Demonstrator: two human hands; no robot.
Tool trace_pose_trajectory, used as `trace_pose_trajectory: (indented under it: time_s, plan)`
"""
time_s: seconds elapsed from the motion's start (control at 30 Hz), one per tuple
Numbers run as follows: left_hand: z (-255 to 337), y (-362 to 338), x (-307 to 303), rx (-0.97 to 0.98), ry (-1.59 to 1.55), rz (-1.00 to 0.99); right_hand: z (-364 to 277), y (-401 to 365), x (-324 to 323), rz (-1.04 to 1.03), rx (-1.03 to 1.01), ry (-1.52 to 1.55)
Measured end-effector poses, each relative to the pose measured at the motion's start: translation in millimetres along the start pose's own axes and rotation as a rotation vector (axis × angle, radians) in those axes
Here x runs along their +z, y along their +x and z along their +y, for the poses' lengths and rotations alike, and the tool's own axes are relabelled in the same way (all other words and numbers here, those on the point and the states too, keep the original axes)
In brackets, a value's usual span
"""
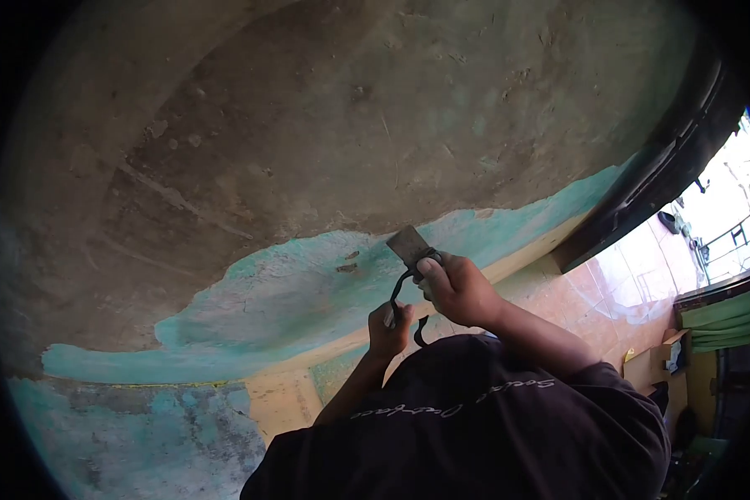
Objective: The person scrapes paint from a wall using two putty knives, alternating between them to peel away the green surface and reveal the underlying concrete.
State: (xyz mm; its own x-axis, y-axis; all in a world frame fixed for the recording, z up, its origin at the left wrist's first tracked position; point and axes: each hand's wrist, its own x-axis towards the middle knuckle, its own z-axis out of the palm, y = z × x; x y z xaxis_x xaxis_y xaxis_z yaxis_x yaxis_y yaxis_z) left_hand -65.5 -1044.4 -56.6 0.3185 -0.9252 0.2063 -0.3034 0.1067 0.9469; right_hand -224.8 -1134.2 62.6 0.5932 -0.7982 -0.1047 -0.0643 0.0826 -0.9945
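My right hand (458, 290) is closed around the handle end of a scraper with a flat, grey, rectangular blade (408, 245). The blade's far edge is at the border between turquoise paint (308, 283) and bare grey-brown wall (308, 125). Lower and to the left, my left hand (390, 327) is closed on a dark, curved strap (397, 287) that runs up to the scraper's handle. A loose end of dark strap hangs between my left hand and the dark shirt.
A dark frame (642, 200) borders the wall at the right, beside a bright opening. Pale floor tiles (550, 304) lie below the wall. An open cardboard box (650, 367) and a green cloth (722, 323) are at the lower right.
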Motion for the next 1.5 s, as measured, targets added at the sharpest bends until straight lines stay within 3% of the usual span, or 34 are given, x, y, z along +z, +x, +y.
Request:
trace_pose_trajectory:
  time_s: [0.07,0.1,0.2,0.3,0.43,0.53,0.6,0.87,0.97,1.1,1.2,1.4,1.5]
  plan:
    - [-15,1,0,-0.017,0.010,-0.032,2,-2,-9,0.029,-0.049,-0.073]
    - [-34,3,-3,0.265,0.236,-0.049,3,-7,-14,0.034,-0.038,-0.104]
    - [-30,2,-5,0.044,0.021,-0.075,0,-19,-37,0.020,-0.035,-0.246]
    - [-20,4,-6,0.113,0.028,-0.073,-2,-20,-43,-0.049,-0.026,-0.376]
    - [-23,6,-7,0.111,-0.015,-0.059,-16,3,-23,0.035,-0.076,-0.491]
    - [-22,10,-4,0.124,-0.028,-0.040,-16,-7,-25,0.021,-0.101,-0.475]
    - [-19,7,-5,0.124,-0.038,-0.029,-15,-15,-37,0.064,-0.011,-0.470]
    - [-27,0,-1,0.052,0.074,-0.044,-26,-13,-38,0.075,-0.083,-0.599]
    - [-20,-2,-2,0.067,0.065,-0.061,-41,-28,-51,0.066,0.031,-0.620]
    - [-19,1,0,0.059,0.040,-0.051,-38,-14,-49,0.021,-0.006,-0.683]
    - [-19,-1,6,0.070,0.035,-0.057,-29,6,-17,0.072,-0.221,-0.787]
    - [-19,-8,2,0.040,0.000,-0.041,-27,-16,-42,0.104,0.002,-0.610]
    - [-28,-18,-2,0.009,0.047,-0.028,-28,-5,-34,0.076,-0.009,-0.641]
